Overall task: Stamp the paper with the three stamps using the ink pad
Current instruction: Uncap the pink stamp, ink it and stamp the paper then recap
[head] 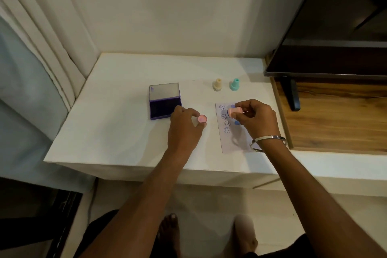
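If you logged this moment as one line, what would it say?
left hand: holds pink cap | right hand: holds pink stamp over paper | ink pad: open | yellow stamp, teal stamp: standing

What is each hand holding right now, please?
Left hand: grips a small pink cap.
Right hand: grips the pink stamp above the paper.

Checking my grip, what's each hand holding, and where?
Right hand pinches the pink stamp by its handle; left hand holds its pink cap by the rim.
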